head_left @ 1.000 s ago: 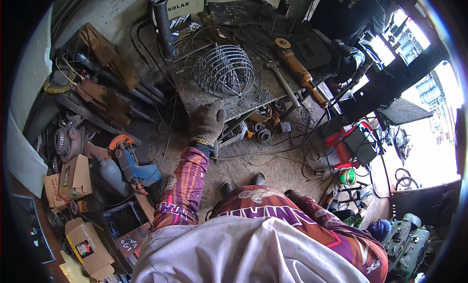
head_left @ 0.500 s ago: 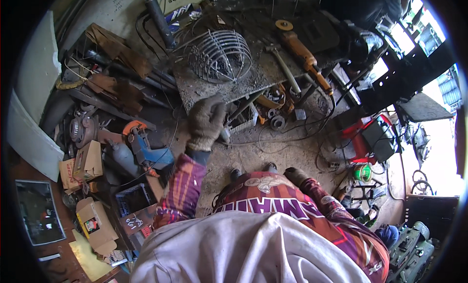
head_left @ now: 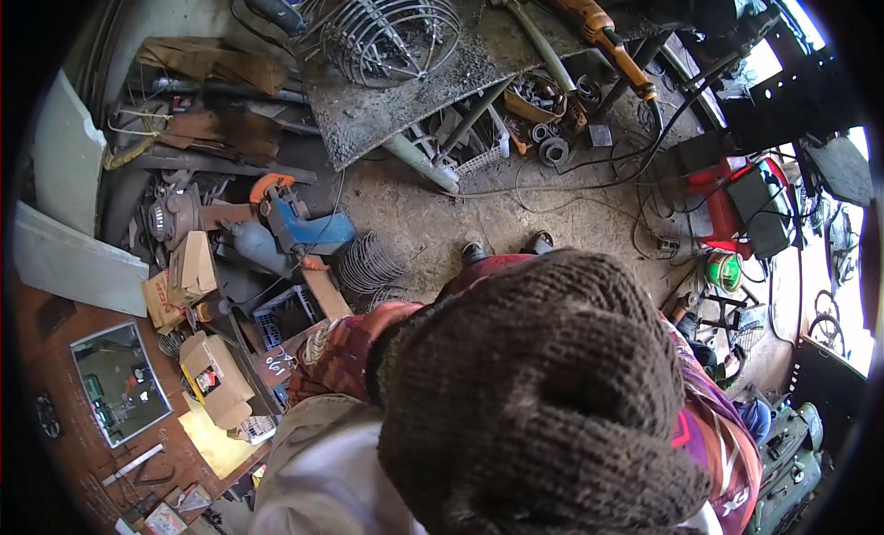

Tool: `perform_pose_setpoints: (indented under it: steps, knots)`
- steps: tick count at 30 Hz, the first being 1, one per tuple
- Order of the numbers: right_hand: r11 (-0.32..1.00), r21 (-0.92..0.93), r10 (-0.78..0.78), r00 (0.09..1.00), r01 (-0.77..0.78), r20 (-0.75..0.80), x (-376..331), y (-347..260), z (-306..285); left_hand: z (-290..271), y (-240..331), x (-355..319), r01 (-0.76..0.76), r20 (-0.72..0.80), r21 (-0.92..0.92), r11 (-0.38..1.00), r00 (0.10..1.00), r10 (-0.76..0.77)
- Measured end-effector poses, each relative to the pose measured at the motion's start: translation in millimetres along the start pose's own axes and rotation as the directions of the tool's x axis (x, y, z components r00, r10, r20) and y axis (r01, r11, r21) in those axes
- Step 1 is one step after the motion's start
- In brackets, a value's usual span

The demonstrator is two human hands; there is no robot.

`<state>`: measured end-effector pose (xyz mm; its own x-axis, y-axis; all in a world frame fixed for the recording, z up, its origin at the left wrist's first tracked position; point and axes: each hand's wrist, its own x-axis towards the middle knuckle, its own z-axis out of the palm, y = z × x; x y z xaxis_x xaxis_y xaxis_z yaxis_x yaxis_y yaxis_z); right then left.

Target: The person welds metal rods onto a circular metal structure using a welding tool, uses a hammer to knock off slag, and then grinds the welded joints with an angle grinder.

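Note:
My left hand (head_left: 543,388), in a dark brown knitted glove, is raised close in front of me and fills the lower middle of the view. Its patterned sleeve (head_left: 336,355) comes in from the left, with a dark cuff at the wrist. How its fingers lie cannot be made out, nor whether they hold anything. The glove covers most of my lap and the pale cloth (head_left: 322,461) below. My right hand does not show. Ahead, apart from the hand, a domed cage of metal rods (head_left: 393,29) rests on the gritty metal worktable (head_left: 345,121).
On the worktable lie a hammer (head_left: 534,42) and an orange angle grinder (head_left: 603,38). Cables cross the floor (head_left: 433,222). A coil of wire (head_left: 370,263) and a blue machine (head_left: 308,224) stand at left, near open cardboard boxes (head_left: 216,374). A red-and-black machine (head_left: 760,208) stands at right.
My left hand has come back from the worktable's edge to close in front of me. My right hand has gone from sight. The view has tipped downward, so the worktable sits higher.

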<state>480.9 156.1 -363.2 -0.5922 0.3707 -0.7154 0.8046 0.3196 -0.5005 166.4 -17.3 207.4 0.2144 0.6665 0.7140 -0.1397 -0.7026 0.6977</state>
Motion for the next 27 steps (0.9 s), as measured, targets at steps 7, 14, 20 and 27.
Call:
perform_pose_setpoints:
  steps: [7,14,20,27]
  knots:
    - [0.972,0.199,0.137,0.99,-0.127,-0.036,-27.5,-96.7,-44.1,2.8,-3.6,21.9,-0.01,0.069,-0.123,0.992,0.997,0.019]
    - [0.988,0.1,0.114,0.993,-0.117,0.032,-15.8,-82.6,-72.5,8.2,-5.7,28.8,-0.008,0.077,-0.172,0.985,0.997,0.022]
    - [0.968,-0.253,0.007,1.0,-0.003,0.015,8.2,-48.1,-62.4,5.2,-12.6,30.9,-0.021,0.082,-0.223,0.975,0.996,0.04]
    - [0.655,-0.539,-0.567,0.816,0.529,0.111,40.3,-27.1,-29.1,-8.0,-16.4,30.5,-0.023,0.117,-0.281,0.96,0.991,0.058]
